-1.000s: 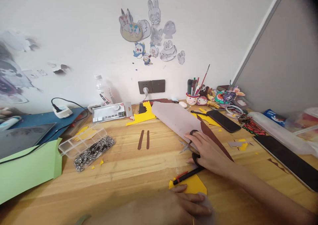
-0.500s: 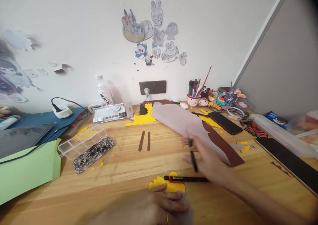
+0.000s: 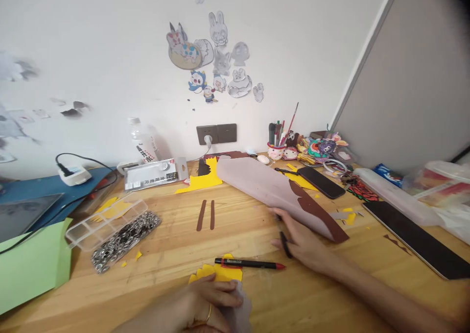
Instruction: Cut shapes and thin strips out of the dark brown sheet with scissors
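My left hand (image 3: 205,301) is at the near edge of the wooden desk (image 3: 165,254), its fingers closed on a yellow jagged paper cutout (image 3: 216,273) with a greyish sheet under it. A black and red pen (image 3: 249,263) lies across the far edge of that cutout. Just right of the pen, my right hand (image 3: 303,242) rests on the desk, its fingers closed through the black handles of a pair of scissors (image 3: 284,244). The blades are hidden. This hand sits beside the near end of a rolled pinkish sheet with a brown underside (image 3: 271,186).
Two brown strips (image 3: 205,214) lie mid-desk. At left are a clear box with metal rings (image 3: 113,227) and green paper (image 3: 29,267). A phone (image 3: 321,181), pen cup (image 3: 275,147), craft clutter and a long black slab (image 3: 414,240) fill the right side.
My right hand drew back off the rolled sheet toward me with the scissors. The pen swung flat across the yellow cutout. My left hand slid the cutout leftward.
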Tool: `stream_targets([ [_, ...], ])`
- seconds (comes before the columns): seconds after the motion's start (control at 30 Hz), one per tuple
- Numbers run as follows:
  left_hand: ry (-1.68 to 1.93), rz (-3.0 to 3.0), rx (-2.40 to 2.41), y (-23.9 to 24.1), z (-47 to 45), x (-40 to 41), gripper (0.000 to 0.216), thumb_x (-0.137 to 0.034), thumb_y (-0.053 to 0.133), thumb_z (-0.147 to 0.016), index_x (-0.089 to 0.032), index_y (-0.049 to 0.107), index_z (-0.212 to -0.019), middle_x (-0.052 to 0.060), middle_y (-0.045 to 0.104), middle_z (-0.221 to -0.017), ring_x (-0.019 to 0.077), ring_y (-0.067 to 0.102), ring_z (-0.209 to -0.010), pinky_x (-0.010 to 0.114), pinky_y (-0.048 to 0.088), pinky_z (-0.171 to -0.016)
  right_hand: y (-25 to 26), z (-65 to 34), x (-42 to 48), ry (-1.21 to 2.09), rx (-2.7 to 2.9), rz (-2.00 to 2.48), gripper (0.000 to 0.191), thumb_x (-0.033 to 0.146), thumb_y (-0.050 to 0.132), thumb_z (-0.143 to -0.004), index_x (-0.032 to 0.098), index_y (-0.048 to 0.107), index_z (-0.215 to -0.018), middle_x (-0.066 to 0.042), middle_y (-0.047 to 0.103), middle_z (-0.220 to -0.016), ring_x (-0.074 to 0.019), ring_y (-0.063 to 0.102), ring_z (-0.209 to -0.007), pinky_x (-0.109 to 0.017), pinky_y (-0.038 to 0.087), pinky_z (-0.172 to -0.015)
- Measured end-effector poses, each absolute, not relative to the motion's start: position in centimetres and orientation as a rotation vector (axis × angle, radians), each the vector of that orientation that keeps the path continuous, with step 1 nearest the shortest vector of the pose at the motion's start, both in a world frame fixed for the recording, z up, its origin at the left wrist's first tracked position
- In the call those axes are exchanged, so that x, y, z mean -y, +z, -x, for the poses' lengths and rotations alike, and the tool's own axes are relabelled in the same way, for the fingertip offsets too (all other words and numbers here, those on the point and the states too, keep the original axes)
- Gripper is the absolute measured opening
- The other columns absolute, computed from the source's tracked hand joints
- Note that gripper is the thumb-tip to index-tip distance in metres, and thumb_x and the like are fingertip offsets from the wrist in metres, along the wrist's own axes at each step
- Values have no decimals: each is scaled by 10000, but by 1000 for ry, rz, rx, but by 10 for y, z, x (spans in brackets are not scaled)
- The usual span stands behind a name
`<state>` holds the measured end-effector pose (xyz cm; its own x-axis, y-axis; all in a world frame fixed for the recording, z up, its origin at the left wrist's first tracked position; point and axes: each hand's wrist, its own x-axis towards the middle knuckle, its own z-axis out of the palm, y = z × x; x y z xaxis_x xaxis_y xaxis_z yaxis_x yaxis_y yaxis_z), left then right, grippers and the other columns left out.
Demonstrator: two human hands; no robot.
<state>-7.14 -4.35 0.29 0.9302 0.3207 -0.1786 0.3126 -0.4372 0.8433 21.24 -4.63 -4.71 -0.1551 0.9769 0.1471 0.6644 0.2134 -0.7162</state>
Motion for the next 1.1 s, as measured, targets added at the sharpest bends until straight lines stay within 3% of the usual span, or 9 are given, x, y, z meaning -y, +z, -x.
stream_targets([
  [0.17, 288, -1807, -635, 10, 63, 38, 263, -298, 441, -831, -210, 651, -963, 41, 657, -1007, 178, 580, -943, 289, 431, -825, -47, -258, 59, 730, 1696, 1617, 454, 356, 568, -751, 224, 412, -1157, -136, 470, -1258, -292, 404, -1171, -511, 249, -992],
  [0.3, 536, -1209, -705, -2, 42, 26, 287, -295, 504, -794, -112, 645, -964, 98, 692, -817, 209, 632, -774, 323, 469, -723, -39, -249, 53, 810, 1550, 1555, 366, 415, 514, -777, 228, 408, -1074, -126, 633, -1007, -282, 591, -951, -457, 439, -857],
  [0.43, 712, -1104, -743, -16, 14, 11, 355, -294, 427, -830, -85, 555, -1085, 139, 659, -937, 199, 622, -841, 321, 459, -766, -21, -211, 38, 882, 1473, 1478, 325, 420, 447, -810, 188, 440, -1036, -120, 686, -886, -243, 656, -764, -368, 520, -688],
  [0.53, 797, -1088, -801, -24, -5, 8, 370, -252, 434, -817, -58, 502, -1124, 172, 598, -1075, 197, 583, -949, 298, 438, -816, -16, -186, 25, 904, 1485, 1456, 350, 381, 559, -723, 172, 474, -990, -81, 694, -812, -232, 660, -702, -322, 530, -580],
  [0.63, 781, -1145, -821, -28, -14, 11, 341, -214, 471, -788, -54, 528, -1084, 162, 632, -998, 201, 608, -885, 316, 455, -793, -17, -176, 18, 870, 1538, 1489, 297, 322, 561, -700, 172, 498, -948, -31, 690, -704, -205, 647, -598, -295, 517, -498],
  [0.8, 733, -1359, -1039, -27, 20, -20, 190, -211, 557, -762, -93, 599, -905, 94, 628, -926, 184, 587, -847, 352, 455, -780, -12, -199, 14, 645, 1700, 1646, 267, 276, 547, -698, 221, 545, -959, -11, 682, -763, -207, 638, -705, -283, 506, -580],
  [0.9, 748, -1480, -1268, -25, 63, -61, 296, -286, 481, -822, -148, 496, -1083, 80, 529, -1087, 195, 546, -908, 397, 460, -754, -5, -221, 9, 349, 1739, 1842, 292, 247, 542, -681, 259, 585, -969, -43, 680, -819, -297, 612, -789, -385, 456, -643],
  [1.0, 616, -1577, -1432, -29, 93, -91, 302, -284, 483, -821, -152, 492, -1091, 79, 523, -1096, 200, 543, -913, 397, 461, -754, -1, -236, 4, 69, 1680, 2017, 360, 252, 512, -686, 248, 577, -1040, -116, 665, -927, -404, 580, -838, -454, 408, -611],
  [1.1, 418, -1641, -1498, -40, 98, -103, 303, -291, 491, -815, -146, 503, -1081, 70, 528, -1092, 210, 544, -910, 391, 464, -746, 0, -237, 3, -72, 1642, 2056, 423, 312, 502, -712, 234, 518, -1127, -131, 662, -944, -400, 593, -813, -416, 411, -575],
])
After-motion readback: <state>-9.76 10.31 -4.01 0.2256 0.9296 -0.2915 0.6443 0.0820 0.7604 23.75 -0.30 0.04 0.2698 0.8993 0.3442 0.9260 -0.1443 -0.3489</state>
